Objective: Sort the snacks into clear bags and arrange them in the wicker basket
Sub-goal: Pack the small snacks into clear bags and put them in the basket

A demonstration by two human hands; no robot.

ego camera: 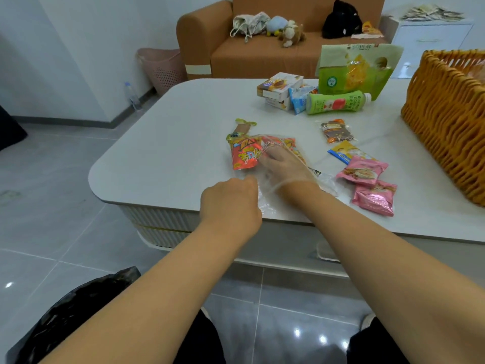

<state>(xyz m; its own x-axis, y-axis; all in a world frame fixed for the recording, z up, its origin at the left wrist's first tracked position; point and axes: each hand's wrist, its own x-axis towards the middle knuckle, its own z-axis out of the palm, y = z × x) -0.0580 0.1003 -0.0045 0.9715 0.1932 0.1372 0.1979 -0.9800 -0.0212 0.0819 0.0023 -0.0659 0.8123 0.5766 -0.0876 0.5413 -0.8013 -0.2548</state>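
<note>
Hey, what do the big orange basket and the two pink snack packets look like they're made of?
Orange woven basket: looks like wicker or rattan, matte, with thick interlaced strands; it may be a plastic imitation. Pink snack packets: likely glossy plastic film, showing shiny highlights and crimped edges.

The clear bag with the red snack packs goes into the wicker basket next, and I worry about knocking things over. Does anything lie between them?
Yes. Between the clear bag and the wicker basket lie loose snacks: two pink packets, a yellow-and-blue packet and a brown packet. All lie flat, so lifting the bag over them should clear them.
</note>
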